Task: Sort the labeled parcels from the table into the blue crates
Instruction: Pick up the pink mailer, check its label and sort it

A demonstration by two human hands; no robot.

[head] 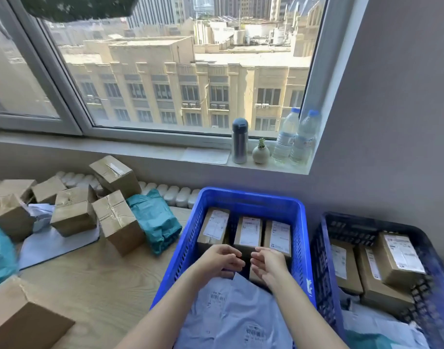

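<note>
A bright blue crate (253, 197) stands on the table in front of me. Three labelled cardboard boxes (248, 231) stand in a row at its far end, and pale grey mailer bags (231, 313) fill its near end. Both my hands are inside this crate, just in front of the boxes. My left hand (222, 259) and my right hand (268, 264) face each other with loosely curled fingers and a small gap between them. Nothing shows in either hand. A second, darker blue crate (346, 225) to the right holds more labelled boxes (397, 255).
Several brown boxes (117, 222) lie heaped on the wooden table (102, 278) at the left, with teal bags (155, 220) and a grey mailer (54, 243). A large box (21, 321) sits at the near left. A flask (239, 141), small vase and two bottles (295, 137) stand on the sill.
</note>
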